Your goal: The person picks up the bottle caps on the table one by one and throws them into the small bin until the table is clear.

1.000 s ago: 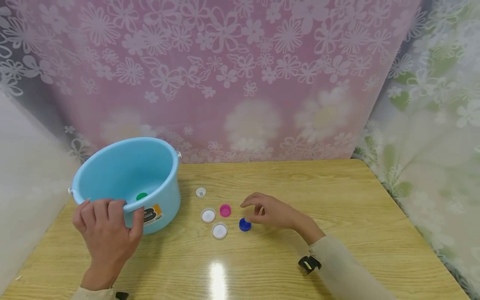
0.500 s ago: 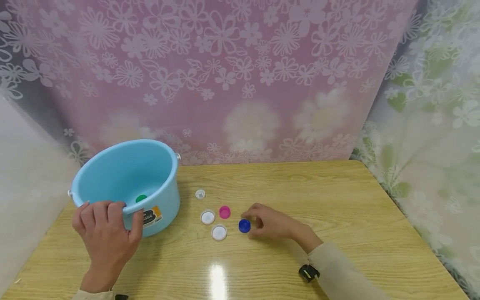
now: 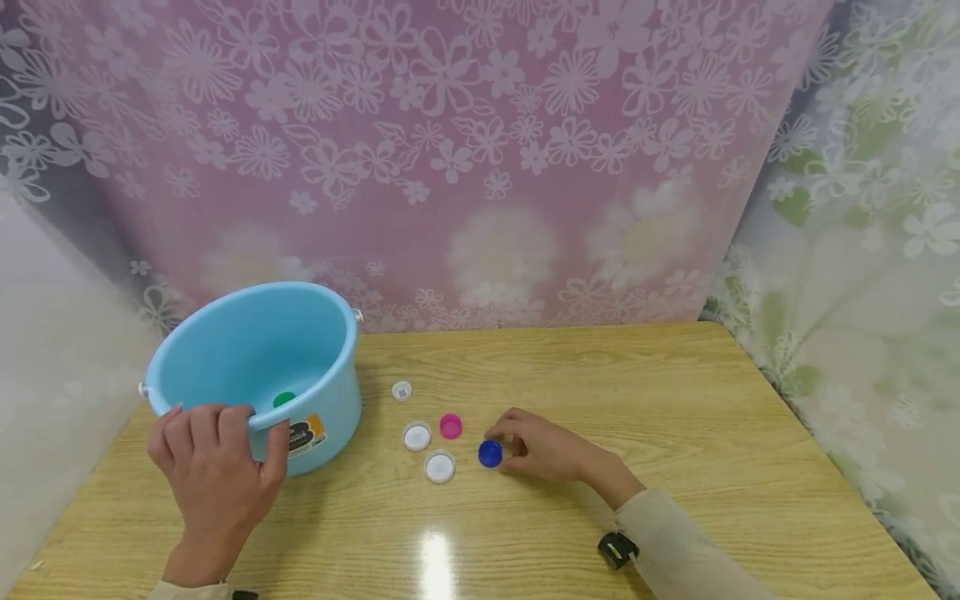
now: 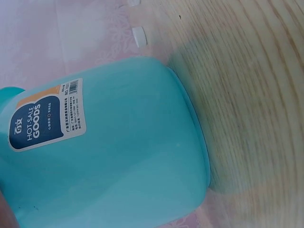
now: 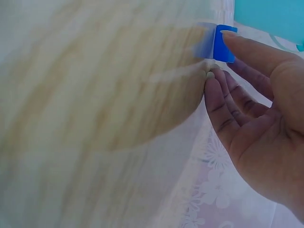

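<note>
My left hand grips the near rim of a light blue bucket, fingers curled over it and thumb outside. The bucket tilts slightly toward me in the head view; a green cap lies inside it. In the left wrist view the bucket's labelled side fills much of the picture. My right hand pinches a blue bottle cap on the table between thumb and forefinger. The right wrist view shows the thumb against the blue cap, while the other fingers touch the tabletop.
Left of the blue cap lie a pink cap, two white caps with clear rims, and a smaller white cap farther back. The wooden table meets a pink flowered curtain at its back edge.
My right hand has come down from above the blue cap to the table, and thumb and forefinger now close around the cap's sides. The left hand stays on the bucket rim.
</note>
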Demonstrator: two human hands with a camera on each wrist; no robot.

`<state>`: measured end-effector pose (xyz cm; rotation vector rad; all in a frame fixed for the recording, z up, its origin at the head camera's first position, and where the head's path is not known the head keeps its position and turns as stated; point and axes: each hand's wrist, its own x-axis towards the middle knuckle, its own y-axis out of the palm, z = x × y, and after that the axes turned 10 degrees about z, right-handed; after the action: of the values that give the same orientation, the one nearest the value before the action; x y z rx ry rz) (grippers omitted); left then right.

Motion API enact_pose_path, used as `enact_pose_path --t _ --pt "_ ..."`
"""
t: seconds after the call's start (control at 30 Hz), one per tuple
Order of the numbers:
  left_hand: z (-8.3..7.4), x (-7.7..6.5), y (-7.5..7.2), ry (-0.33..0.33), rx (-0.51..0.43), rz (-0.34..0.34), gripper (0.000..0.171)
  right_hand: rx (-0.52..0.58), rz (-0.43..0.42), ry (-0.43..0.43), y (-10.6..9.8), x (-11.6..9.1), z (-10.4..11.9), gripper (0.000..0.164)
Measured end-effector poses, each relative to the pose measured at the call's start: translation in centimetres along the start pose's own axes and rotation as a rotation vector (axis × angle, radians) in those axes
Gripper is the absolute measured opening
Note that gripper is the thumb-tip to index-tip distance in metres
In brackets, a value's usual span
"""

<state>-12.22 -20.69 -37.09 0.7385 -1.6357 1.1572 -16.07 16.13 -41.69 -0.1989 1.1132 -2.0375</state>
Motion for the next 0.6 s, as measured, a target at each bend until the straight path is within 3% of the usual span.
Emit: enact_pose_path --t 0.6 --pt "0.04 -0.19 0.07 -0.001 -0.008 -0.008 0.039 -0.03 0.001 -0.02 -0.15 0.3 0.33 0.034"
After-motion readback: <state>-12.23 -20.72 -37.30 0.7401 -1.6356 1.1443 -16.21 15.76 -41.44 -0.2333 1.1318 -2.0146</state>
